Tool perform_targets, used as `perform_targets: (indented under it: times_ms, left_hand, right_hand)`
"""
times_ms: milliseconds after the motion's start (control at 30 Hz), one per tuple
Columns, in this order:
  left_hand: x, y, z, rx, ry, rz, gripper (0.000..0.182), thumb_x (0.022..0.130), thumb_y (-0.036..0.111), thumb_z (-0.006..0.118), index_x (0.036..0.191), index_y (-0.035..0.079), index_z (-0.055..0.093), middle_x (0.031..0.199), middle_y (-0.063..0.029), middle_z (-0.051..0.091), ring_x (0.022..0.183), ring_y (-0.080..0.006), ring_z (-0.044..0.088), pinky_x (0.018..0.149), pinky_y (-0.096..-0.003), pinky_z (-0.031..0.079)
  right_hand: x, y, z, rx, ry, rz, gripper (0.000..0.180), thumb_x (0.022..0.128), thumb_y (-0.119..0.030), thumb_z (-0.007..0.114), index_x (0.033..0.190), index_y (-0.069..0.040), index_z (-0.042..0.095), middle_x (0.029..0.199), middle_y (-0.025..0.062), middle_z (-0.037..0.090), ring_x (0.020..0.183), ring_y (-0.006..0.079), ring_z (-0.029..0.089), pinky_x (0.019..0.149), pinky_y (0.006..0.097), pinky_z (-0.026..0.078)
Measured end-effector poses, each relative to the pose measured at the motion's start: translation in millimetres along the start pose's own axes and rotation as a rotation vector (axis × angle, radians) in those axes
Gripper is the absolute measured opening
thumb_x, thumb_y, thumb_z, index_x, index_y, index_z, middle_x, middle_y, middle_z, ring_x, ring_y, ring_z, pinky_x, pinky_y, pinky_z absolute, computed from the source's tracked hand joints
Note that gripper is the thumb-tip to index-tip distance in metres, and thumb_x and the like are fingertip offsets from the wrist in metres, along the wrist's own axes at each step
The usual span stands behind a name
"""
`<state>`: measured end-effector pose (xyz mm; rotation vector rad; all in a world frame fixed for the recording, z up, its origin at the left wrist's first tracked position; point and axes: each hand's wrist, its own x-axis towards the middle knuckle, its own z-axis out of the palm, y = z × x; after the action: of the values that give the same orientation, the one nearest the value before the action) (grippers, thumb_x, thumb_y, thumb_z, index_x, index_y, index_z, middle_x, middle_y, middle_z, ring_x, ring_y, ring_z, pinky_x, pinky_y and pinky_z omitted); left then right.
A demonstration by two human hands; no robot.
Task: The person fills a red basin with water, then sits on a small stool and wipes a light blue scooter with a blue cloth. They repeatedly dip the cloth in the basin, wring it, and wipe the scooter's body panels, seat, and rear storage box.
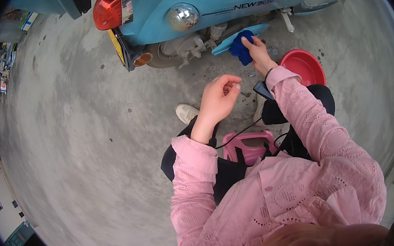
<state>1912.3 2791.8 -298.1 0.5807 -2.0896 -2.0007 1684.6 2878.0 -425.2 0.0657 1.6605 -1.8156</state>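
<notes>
My right hand (259, 53) grips a crumpled dark blue cloth (241, 50). The cloth lies against a light blue panel (223, 45) low on the side of a light blue motor scooter (155, 24). Part of that panel is hidden behind the cloth. Nothing is in my left hand (219, 97), which hangs above the concrete with its fingers loosely curled and the thumb apart from them. Just right of my right wrist, a red plastic basin (307, 63) stands on the ground, partly covered by my sleeve.
Between my legs is a pink plastic stool (232, 148). A phone-like device (263, 91) shows by my right knee, and a black cable (240, 132) crosses my lap. The scooter's red tail light (108, 8) and kickstand-like metal part (287, 20) stick out. Concrete floor (73, 138) spreads left.
</notes>
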Motion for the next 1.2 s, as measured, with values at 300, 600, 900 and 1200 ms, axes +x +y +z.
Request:
perform_targets:
  times_ms: [300, 600, 900, 1200]
  left_hand:
    - [-5.4, -4.0, -11.8, 0.019, 0.085, 0.067, 0.018, 0.088, 0.009, 0.067, 0.103, 0.001, 0.069, 0.088, -0.0095, 0.068, 0.075, -0.0171, 0.066, 0.071, -0.0296, 0.053]
    - [-13.9, 2.6, -13.2, 0.065, 0.048, 0.071, 0.017, 0.09, 0.009, 0.067, 0.105, 0.001, 0.07, 0.089, -0.0079, 0.07, 0.076, -0.0151, 0.065, 0.073, -0.0292, 0.054]
    - [-10.4, -4.8, -7.1, 0.101, 0.049, 0.125, 0.019, 0.088, 0.011, 0.068, 0.104, 0.001, 0.07, 0.089, -0.0093, 0.07, 0.076, -0.0177, 0.066, 0.072, -0.0307, 0.054]
    - [-9.5, -7.5, -30.8, 0.227, 0.326, 0.062, 0.016, 0.083, 0.014, 0.067, 0.095, 0.004, 0.072, 0.087, -0.0103, 0.068, 0.076, -0.0242, 0.067, 0.071, -0.0359, 0.054]
  right_hand:
    - [-26.9, -28.9, 44.5, 0.291, -0.047, -0.004, 0.027, 0.1, -0.019, 0.066, 0.122, -0.006, 0.059, 0.11, 0.0061, 0.069, 0.097, 0.0173, 0.067, 0.081, 0.0342, 0.056]
    - [39.6, -36.7, 90.8, -0.308, 0.261, -0.656, 0.066, 0.079, -0.006, 0.084, 0.133, -0.004, 0.046, 0.126, 0.0102, 0.06, 0.118, 0.026, 0.057, 0.094, 0.042, 0.048]
    - [41.6, -48.4, 88.0, -0.83, 0.229, -0.502, 0.058, 0.074, -0.021, 0.09, 0.119, 0.003, 0.061, 0.102, 0.0126, 0.07, 0.095, 0.0296, 0.068, 0.081, 0.0395, 0.055]
    - [-31.6, -48.2, 68.7, -0.541, -0.074, -0.052, 0.069, 0.081, -0.007, 0.08, 0.141, 0.0, 0.047, 0.118, 0.0162, 0.066, 0.101, 0.0262, 0.067, 0.081, 0.0372, 0.057]
